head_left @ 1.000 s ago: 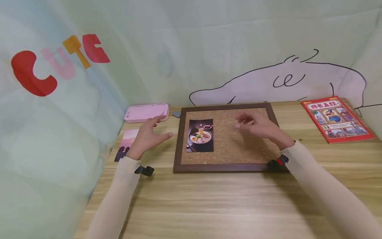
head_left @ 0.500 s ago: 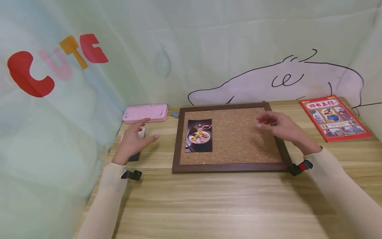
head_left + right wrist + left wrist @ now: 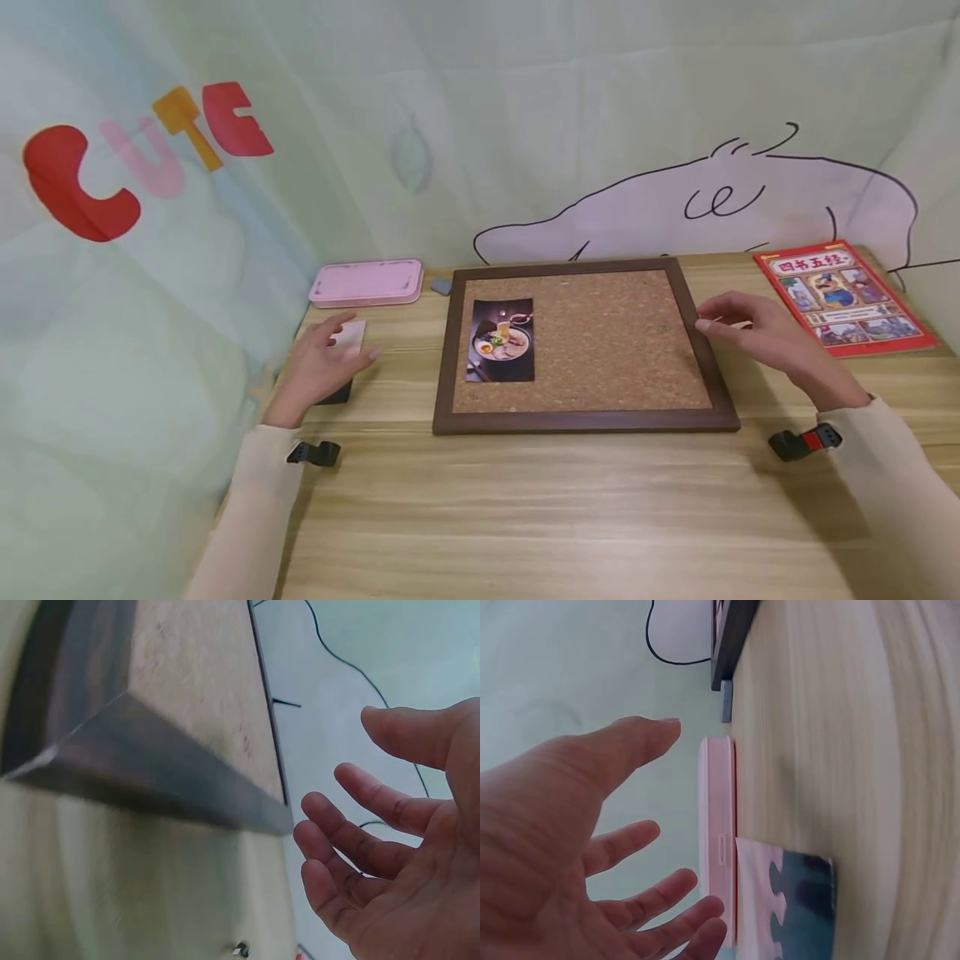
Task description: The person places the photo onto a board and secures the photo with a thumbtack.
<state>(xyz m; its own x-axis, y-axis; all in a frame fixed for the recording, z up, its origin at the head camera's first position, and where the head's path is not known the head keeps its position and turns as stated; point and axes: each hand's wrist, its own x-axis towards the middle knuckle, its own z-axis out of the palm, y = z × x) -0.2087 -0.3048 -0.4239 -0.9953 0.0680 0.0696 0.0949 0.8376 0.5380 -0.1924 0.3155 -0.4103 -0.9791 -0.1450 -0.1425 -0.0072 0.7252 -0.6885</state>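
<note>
A cork board (image 3: 615, 350) with a dark brown frame lies on the wooden table. On its left side is a photo (image 3: 501, 342) of a ramen bowl. My right hand (image 3: 757, 329) hovers by the board's right frame edge, fingers loosely bent and holding nothing; in the right wrist view the palm and spread fingers show beside the board's corner. Over a second picture (image 3: 349, 340), with a pink sky and dark silhouettes, my left hand (image 3: 315, 362) hangs with thumb and fingers apart. That hand partly hides the picture, which shows better in the left wrist view.
A flat pink case (image 3: 366, 283) lies at the back left, with a small grey block (image 3: 441, 287) between it and the board. At the back right is a red illustrated book (image 3: 847, 296). A small shiny dark object (image 3: 240, 949) lies on the table near the board.
My right hand has moved right, from over the cork to beyond the board's right edge. My left hand has drawn left and slightly toward me. The board and ramen photo stay put.
</note>
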